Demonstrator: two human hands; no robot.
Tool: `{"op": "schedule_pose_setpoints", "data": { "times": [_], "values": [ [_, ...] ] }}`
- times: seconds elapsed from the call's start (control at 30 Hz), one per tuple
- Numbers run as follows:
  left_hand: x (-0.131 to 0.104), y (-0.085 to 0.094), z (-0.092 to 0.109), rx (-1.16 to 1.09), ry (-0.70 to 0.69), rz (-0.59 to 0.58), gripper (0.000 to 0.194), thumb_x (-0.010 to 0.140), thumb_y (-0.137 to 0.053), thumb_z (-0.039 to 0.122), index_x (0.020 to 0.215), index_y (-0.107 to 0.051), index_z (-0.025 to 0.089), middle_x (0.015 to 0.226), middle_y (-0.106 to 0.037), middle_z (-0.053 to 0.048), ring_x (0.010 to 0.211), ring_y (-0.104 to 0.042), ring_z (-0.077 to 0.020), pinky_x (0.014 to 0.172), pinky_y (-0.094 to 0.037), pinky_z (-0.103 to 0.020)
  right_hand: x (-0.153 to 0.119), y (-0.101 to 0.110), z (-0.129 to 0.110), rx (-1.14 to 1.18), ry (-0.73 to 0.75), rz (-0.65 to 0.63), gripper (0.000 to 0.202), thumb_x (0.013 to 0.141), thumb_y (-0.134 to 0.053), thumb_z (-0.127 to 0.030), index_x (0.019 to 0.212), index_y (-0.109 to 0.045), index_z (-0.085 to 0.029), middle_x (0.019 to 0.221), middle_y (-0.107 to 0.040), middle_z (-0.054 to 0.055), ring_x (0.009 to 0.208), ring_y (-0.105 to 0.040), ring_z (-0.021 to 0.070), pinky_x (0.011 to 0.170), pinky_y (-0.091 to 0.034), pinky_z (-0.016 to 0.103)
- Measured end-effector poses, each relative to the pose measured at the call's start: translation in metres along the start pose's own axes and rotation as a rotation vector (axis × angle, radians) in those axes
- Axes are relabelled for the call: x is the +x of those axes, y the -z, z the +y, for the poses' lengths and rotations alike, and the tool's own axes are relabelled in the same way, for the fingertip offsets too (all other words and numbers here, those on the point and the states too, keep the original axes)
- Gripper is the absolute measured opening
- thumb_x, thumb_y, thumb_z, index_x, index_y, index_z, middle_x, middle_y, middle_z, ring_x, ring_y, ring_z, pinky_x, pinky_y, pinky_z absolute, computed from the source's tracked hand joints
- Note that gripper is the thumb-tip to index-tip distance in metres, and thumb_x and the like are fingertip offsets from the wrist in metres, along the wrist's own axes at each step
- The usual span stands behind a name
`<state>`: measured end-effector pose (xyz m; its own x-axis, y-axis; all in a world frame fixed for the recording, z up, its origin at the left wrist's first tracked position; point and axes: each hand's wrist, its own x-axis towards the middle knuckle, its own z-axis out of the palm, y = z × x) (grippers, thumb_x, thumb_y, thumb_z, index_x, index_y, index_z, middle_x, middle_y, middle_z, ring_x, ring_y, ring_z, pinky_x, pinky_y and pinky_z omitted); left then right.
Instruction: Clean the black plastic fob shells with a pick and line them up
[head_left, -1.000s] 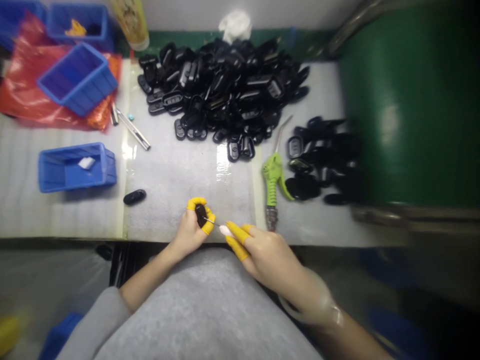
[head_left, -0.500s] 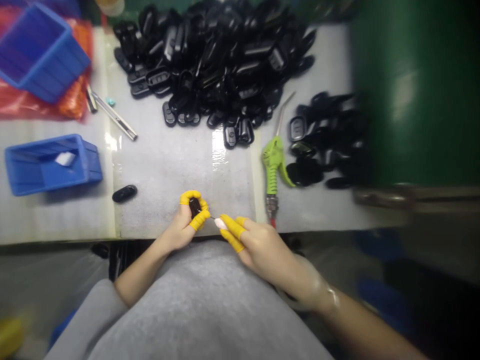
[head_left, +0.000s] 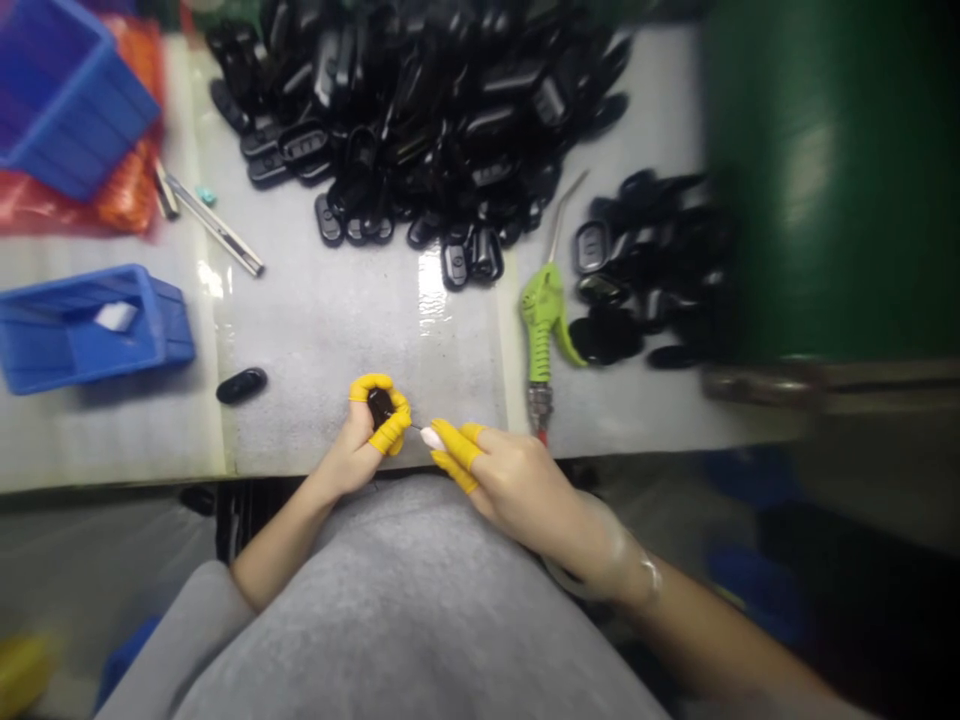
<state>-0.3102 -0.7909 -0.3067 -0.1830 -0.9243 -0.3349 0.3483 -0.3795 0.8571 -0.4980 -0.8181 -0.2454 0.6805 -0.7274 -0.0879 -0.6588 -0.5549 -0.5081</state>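
My left hand, with yellow finger cots, is closed around a small glossy black plastic casing near the table's front edge. Yellow cots also cover fingers of my right hand, which pinches a thin tool with a white-wrapped grip. The tool's narrow dark shaft points left and reaches the casing at my left fingertips. Whether its tip touches the casing is hidden by the fingers. To the left, a single black oval casing lies on the table.
A large heap of black casings covers the back, with a smaller pile at right. Between them and me lies a green air blow gun. At left are a blue bin, another blue bin and a utility knife.
The whole view has shifted slightly, so the table items appear a little further left and higher. Both hands keep their holds, with the tool still at the casing.
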Motion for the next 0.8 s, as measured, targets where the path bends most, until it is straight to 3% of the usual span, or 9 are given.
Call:
{"op": "schedule_pose_setpoints", "data": {
  "times": [0.2,0.63,0.8],
  "values": [
    [0.0,-0.003,0.002,-0.01,-0.023,-0.001,0.039,0.086,-0.062,0.033,0.11,-0.032,0.029,0.092,-0.05,0.002,0.063,-0.048,-0.0059,0.052,-0.041,-0.019,-0.008,-0.001,-0.002,0.122,-0.058,0.011,0.037,0.1,-0.037,-0.033,0.113,-0.066,-0.013,0.07,-0.061,0.004,0.06,-0.058,0.0127,0.059,-0.047,0.025],
    [-0.002,-0.001,0.0,0.12,-0.102,-0.057,0.033,0.09,-0.055,0.031,0.113,-0.032,0.029,0.094,-0.048,0.0,0.068,-0.046,-0.0076,0.057,-0.04,-0.021,-0.004,0.014,0.001,0.061,-0.061,-0.118,0.044,0.1,-0.031,-0.037,0.101,-0.069,-0.015,0.068,-0.062,0.005,0.055,-0.055,0.0127,0.054,-0.039,0.026],
    [-0.002,-0.001,0.002,0.139,-0.073,-0.044,0.032,0.09,-0.056,0.033,0.111,-0.033,0.028,0.092,-0.048,0.0,0.065,-0.045,-0.0074,0.055,-0.039,-0.02,0.002,0.015,0.002,0.325,-0.14,-0.177,0.042,0.1,-0.033,-0.039,0.084,-0.065,-0.017,0.067,-0.06,0.002,0.058,-0.055,0.0122,0.058,-0.042,0.025]
  ]
}}
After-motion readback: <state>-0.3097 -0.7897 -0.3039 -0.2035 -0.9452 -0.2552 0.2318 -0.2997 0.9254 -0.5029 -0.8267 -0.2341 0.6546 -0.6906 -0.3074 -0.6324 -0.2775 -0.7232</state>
